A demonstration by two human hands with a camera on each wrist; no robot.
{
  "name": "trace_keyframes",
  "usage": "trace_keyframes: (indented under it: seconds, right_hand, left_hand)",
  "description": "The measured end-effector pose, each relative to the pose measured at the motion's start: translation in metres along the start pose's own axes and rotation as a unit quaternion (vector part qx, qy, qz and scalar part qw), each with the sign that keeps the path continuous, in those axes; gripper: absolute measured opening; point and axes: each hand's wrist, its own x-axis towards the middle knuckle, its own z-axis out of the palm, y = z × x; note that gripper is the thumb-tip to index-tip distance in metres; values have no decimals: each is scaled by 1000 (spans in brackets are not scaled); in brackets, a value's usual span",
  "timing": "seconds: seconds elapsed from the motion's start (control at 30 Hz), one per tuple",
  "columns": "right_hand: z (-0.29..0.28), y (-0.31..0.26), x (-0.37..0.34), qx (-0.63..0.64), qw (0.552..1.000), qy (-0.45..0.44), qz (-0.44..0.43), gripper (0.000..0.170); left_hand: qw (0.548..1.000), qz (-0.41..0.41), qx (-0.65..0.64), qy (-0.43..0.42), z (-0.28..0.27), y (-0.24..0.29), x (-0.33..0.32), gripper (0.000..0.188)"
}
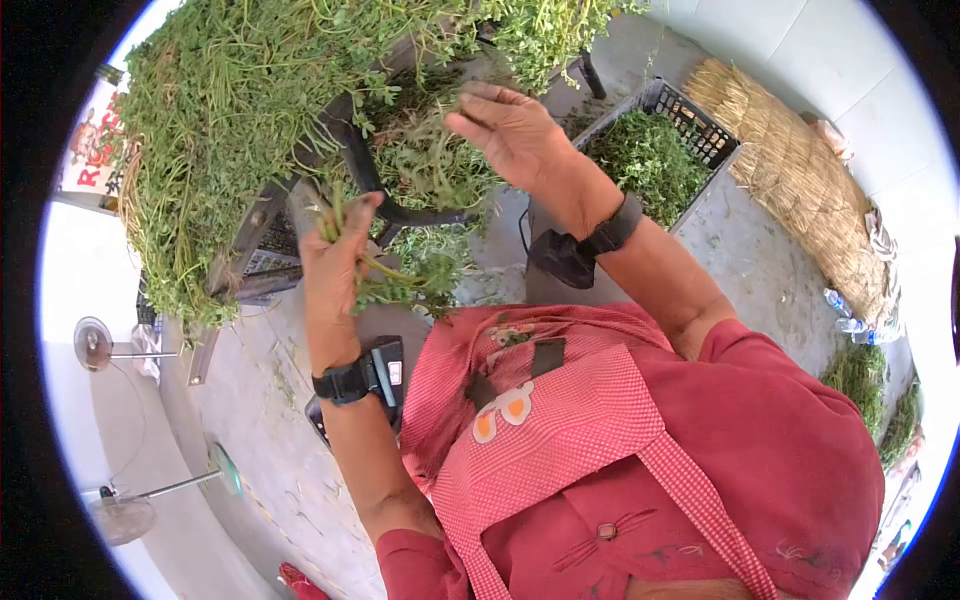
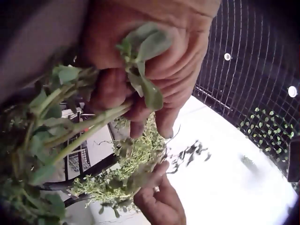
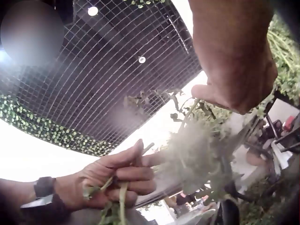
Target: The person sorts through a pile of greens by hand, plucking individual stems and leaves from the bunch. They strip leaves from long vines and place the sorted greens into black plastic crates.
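My left hand [image 1: 335, 255] grips several green leafy stems [image 1: 405, 285]; their cut ends poke up past the thumb and the leaves hang toward the apron. The right hand [image 1: 520, 140] is raised ahead and to the right, apart from the left one. Between its thumb and fingers it pinches a thin, wilted sprig [image 2: 187, 154], whose dark, limp leaves trail off in the left wrist view. A large heap of the same greens [image 1: 220, 130] lies in front of the hands, spilling over the edge of its support.
A black crate [image 1: 725, 130] of greens [image 1: 650, 165] stands at the right. Beyond it is a long straw roll [image 1: 790, 165], with plastic bottles [image 1: 850, 325] beside its near end. A black bent bar [image 1: 365, 160] runs below the heap. More greens [image 1: 860, 380] lie on the floor.
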Motion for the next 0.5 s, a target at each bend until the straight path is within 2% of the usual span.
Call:
trace_keyframes:
  seconds: [0.03, 0.07, 0.17, 0.27, 0.33, 0.4, 0.43, 0.47, 0.5]
  right_hand:
    - [7, 7, -2, 4, 1000, -19, 14, 16]
    - [14, 14, -4, 8, 999, -39, 28, 17]
    - [28, 33, -9, 2, 998, -44, 36, 16]
    - [30, 33, -3, -13, 999, -39, 25, 16]
    - [22, 17, 17, -122, 988, 37, -82, 18]
    - [-1, -4, 48, -147, 981, -11, -124, 35]
    - [-4, -9, 53, -320, 932, -20, -167, 56]
    - [-10, -10, 59, -319, 933, -21, -166, 56]
    - [-18, -9, 64, -485, 862, -10, -148, 64]
  left_hand:
    - [999, 1, -20, -32, 3, 0, 0, 25]
    - [999, 2, -18, -28, 6, -3, 1, 25]
    - [997, -2, 22, -76, 12, -7, 4, 21]
    - [998, 4, -19, -53, 10, -8, 3, 22]
    - [998, -9, -18, -59, 1, -10, 4, 24]
    - [998, -24, -18, -62, -4, -10, 3, 25]
    - [997, -29, -31, -58, -5, -10, 4, 26]
    - [997, -35, -43, -56, -6, -9, 3, 27]
    - [997, -35, -42, -56, -6, -8, 2, 27]
